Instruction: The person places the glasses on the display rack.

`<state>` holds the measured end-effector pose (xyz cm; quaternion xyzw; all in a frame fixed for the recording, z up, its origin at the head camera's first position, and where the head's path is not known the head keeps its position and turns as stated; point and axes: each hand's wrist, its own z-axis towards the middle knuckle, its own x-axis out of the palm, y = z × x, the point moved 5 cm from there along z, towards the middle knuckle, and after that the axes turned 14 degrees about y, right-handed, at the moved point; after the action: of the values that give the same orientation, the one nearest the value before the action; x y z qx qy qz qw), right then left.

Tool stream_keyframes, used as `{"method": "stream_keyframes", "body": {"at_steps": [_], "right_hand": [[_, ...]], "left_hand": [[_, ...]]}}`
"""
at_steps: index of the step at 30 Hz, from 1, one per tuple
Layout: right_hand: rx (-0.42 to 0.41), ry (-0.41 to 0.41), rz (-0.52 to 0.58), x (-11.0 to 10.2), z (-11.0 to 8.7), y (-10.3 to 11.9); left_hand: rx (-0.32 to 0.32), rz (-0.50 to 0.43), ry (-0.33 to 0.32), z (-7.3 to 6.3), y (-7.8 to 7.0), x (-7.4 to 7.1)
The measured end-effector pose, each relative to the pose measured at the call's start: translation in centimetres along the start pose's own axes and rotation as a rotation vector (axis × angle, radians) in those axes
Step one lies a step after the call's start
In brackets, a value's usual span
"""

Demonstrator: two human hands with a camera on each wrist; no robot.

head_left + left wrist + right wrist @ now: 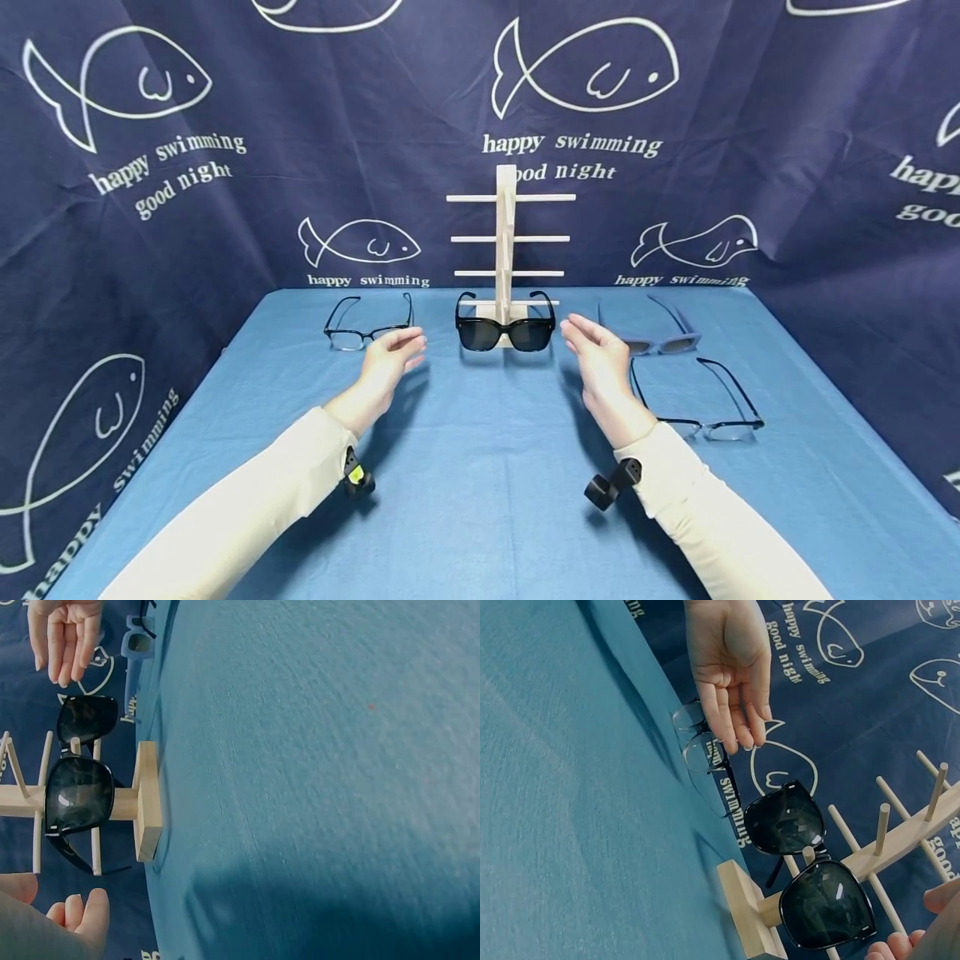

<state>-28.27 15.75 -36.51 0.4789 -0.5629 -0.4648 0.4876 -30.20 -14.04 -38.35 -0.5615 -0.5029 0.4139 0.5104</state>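
Black-framed, dark-lensed sunglasses (480, 336) sit low on the pale wooden display rack (506, 225), between left hand (386, 362) and right hand (603, 364). Both hold nothing, fingers loosely extended. Bumping a temple could dislodge the sunglasses.

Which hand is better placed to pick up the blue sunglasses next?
Probably the right hand: it is empty and close to the blue sunglasses. The left hand, also empty, is across the wooden stand, near clear glasses.

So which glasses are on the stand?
The black sunglasses, hung on the wooden rack; the blue-framed pair, the left clear-lensed pair and the right clear-lensed pair rest on the blue cloth.
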Motion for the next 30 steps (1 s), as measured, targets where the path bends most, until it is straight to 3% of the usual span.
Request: {"method": "stream_keyframes", "body": {"at_steps": [19,30], "right_hand": [[-0.097,0.01,0.097,2.0,-0.1,0.6],[-0.071,0.058,0.112,3.7,0.0,0.6]], "left_hand": [[0.006,0.028,-0.04,-0.2,0.0,-2.3],[0.006,0.045,-0.061,-0.7,-0.1,-3.6]]}}
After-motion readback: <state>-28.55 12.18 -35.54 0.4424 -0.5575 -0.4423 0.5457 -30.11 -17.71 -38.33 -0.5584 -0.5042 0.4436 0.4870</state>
